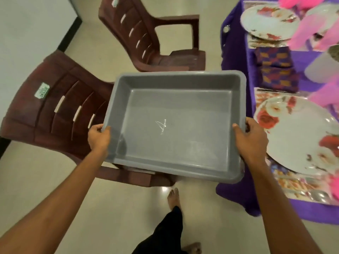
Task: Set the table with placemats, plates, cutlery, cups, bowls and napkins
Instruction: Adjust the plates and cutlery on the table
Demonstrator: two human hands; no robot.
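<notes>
- I hold the grey tub (174,116) at the centre of my view, with nothing in it. My left hand (99,136) grips its 9 o'clock rim and my right hand (251,138) its 3 o'clock rim, fingers curled over the edge on both sides.
- At 3 o'clock, on the purple-clothed counter (236,189), a floral plate (297,136) sits on a patterned placemat (293,182). A second plate (269,21) lies at 1 o'clock, with a folded napkin (277,68) between them.
- The pink shapes and a pale cup-like thing beyond are too blurred for me to name.
- I judge the setting nearly done, since the tub is bare. I cannot confirm cutlery or bowls.
- A brown chair (55,114) stands at 9 o'clock and another chair (146,37) at 11 o'clock, both apart from the counter.
</notes>
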